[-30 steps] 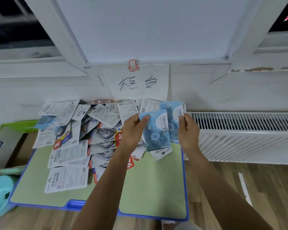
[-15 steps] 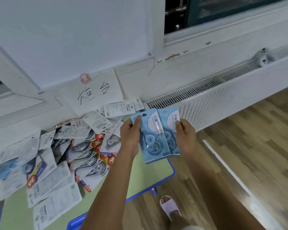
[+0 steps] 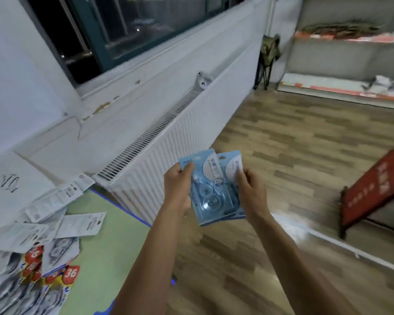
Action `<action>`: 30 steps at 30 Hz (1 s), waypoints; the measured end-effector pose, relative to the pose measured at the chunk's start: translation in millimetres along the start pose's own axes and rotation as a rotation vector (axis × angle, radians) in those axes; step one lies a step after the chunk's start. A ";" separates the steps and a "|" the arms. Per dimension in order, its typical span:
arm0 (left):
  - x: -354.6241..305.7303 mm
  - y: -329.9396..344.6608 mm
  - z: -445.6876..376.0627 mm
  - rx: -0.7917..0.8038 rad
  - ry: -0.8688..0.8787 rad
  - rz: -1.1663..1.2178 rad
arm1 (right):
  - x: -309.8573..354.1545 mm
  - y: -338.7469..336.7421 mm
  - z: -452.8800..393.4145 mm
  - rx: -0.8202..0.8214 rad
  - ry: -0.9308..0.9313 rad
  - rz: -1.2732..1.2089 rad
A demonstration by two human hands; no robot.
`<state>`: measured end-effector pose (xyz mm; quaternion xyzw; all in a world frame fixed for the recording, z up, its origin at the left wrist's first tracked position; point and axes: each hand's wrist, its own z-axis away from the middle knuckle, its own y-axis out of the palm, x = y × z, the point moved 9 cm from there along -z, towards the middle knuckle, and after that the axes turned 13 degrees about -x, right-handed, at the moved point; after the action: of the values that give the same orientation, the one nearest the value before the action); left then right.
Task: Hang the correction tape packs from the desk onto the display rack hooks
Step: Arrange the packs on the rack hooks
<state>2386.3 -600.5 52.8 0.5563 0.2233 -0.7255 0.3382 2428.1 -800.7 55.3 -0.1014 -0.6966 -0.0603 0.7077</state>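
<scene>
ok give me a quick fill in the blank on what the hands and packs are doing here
Both hands hold ____ blue packs.
The left hand grips the packs' ____ edge.
The packs are held above the ____ floor.
The desk lies to the person's ____.

Missing words: two; left; wooden; left

A small stationery shop, or a room set up as one, is suggested. A desk (image 3: 105, 226) with a green top and blue edge is heaped with carded retail packs (image 3: 43, 223), some marked with red "36" price stickers (image 3: 70, 274). Grey display shelving (image 3: 341, 62) with red-and-white edge strips is seen along the far wall. A white radiator (image 3: 168, 153) under a dark window (image 3: 127, 30) and a wood-pattern floor (image 3: 305, 144) are shown.
</scene>
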 end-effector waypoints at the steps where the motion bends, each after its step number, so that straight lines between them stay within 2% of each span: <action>1: 3.0 23.0 10.4 0.046 -0.002 -0.005 | -1.3 -24.0 -6.2 -0.045 0.005 0.005; 10: 48.8 224.2 152.5 0.408 -0.053 -0.074 | -7.6 -268.1 -47.3 -0.454 0.009 0.030; 18: 89.6 379.0 312.1 0.645 -0.096 -0.105 | 1.9 -484.5 -62.6 -0.690 -0.072 0.082; 24: 106.2 476.8 408.0 0.792 -0.091 -0.127 | 10.3 -612.5 -77.3 -0.851 -0.085 0.142; 30: 102.1 567.5 472.3 0.911 -0.033 -0.160 | 23.8 -702.5 -105.6 -0.976 -0.129 0.115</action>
<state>2480.3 -1337.0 117.5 0.6175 -0.0814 -0.7823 0.0055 2372.3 -1506.3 119.9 -0.4629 -0.6228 -0.3340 0.5351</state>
